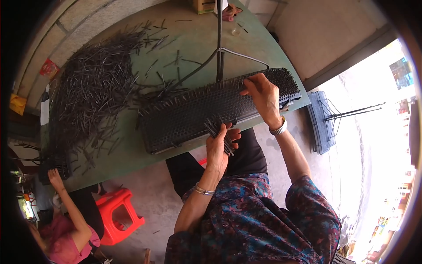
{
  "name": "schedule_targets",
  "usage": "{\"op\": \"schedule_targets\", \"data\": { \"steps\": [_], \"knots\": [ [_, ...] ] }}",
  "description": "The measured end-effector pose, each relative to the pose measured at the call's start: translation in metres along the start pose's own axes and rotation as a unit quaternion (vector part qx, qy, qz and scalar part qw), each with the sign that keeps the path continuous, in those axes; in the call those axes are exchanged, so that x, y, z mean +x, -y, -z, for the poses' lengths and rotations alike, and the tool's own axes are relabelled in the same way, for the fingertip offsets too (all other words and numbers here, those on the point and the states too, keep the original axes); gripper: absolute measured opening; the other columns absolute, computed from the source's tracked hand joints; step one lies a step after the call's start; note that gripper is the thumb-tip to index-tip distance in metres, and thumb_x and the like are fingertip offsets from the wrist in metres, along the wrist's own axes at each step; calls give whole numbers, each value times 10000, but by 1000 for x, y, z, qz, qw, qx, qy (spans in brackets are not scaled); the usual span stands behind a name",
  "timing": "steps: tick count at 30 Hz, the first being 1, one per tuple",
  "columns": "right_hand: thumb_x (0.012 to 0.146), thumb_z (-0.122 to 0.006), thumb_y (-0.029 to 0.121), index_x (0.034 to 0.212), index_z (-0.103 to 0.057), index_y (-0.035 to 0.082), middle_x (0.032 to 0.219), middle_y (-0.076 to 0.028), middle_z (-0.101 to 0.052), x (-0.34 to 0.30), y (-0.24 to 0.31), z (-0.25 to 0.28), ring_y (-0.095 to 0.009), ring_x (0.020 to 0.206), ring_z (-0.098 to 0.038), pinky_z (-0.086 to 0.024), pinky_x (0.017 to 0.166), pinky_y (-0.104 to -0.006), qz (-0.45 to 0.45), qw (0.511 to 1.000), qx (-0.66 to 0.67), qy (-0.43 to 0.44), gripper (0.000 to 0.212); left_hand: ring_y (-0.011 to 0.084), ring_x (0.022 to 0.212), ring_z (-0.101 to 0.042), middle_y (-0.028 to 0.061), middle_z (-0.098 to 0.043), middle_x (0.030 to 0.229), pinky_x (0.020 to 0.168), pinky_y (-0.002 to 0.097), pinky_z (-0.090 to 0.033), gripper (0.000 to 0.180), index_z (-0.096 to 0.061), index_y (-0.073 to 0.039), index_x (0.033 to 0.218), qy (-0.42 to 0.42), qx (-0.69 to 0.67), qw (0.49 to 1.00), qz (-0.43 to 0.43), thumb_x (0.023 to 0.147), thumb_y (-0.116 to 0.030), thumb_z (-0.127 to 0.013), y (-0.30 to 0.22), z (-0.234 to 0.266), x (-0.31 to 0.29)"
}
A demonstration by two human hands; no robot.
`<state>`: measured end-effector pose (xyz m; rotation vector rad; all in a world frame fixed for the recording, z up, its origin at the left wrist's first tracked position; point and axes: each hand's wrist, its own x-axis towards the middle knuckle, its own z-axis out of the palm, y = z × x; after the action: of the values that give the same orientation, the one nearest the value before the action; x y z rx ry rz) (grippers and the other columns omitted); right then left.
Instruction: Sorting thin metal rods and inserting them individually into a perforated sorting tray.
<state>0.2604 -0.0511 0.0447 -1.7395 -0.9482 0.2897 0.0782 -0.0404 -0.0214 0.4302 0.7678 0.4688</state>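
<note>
While left hand (218,147) grips pins (216,130), board (189,114) lies just beyond.

We see a green counter (193,35) with a curved far edge. On its left part lies a big heap of thin dark metal rods (94,83), with loose rods scattered around it toward the middle. Near the front edge rests a long black perforated tray (184,116), studded with upright rods. A small cardboard box (203,5) sits at the counter's far end.
</note>
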Motion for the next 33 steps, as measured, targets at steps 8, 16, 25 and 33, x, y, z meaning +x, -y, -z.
{"op": "schedule_targets", "data": {
  "steps": [8,16,25,33],
  "knots": [
    [905,-639,93,910,-597,2,762,-115,-677,19,-24,-19,-185,691,-714,-510,584,-275,122,986,-110,-41,100,218,838,-691,153,-696,956,661,347,-567,280,-588,-14,1115,-3,-33,999,7,990,-262,-552,-4,-4,-4],
    [900,-646,151,865,-580,0,680,-107,-670,19,-18,-19,-220,645,-702,-512,575,-303,121,976,-178,-15,169,219,853,-687,148,-689,962,720,373,-575,239,-597,-19,1090,10,-92,996,10,987,-232,-559,-3,-3,-4],
    [855,-667,206,884,-652,87,792,-118,-607,27,-26,-28,-315,732,-621,-493,635,-401,165,943,-288,-15,124,111,632,-534,64,-626,818,608,299,-492,236,-597,-24,1084,1,-68,998,-7,971,-231,-602,3,9,3],
    [870,-654,238,926,-690,111,866,-112,-608,29,-30,-31,-314,746,-623,-496,645,-404,168,926,-334,41,143,81,618,-522,23,-597,766,479,229,-391,242,-623,-30,1039,12,-89,996,-19,939,-248,-654,-1,0,-5]
  ]
}}
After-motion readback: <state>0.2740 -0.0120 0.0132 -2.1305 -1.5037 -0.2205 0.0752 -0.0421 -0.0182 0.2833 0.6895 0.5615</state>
